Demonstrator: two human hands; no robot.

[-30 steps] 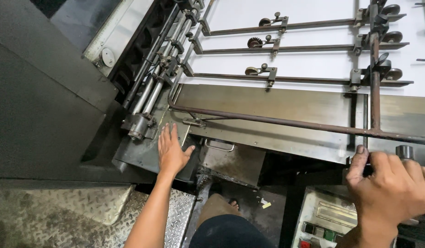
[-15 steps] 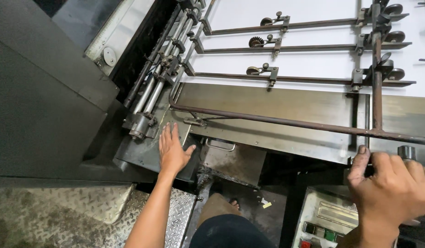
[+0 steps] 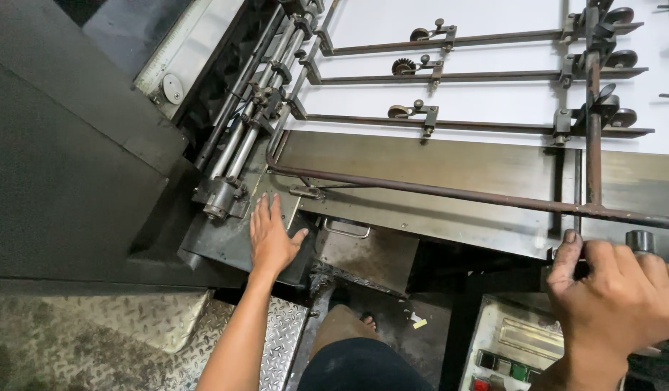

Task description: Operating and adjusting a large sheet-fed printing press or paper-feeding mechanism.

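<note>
The left hand (image 3: 271,239) lies flat, fingers spread, on a dark, greasy metal ledge (image 3: 226,242) at seven o'clock, just below a cluster of shiny steel rollers (image 3: 244,137). The right hand (image 3: 620,304), at four o'clock, curls its fingers together over the dull steel table edge (image 3: 493,224). A thin rusty rod (image 3: 450,192) crosses the brushed plate; white paper (image 3: 493,94) lies at twelve o'clock under small wheels.
</note>
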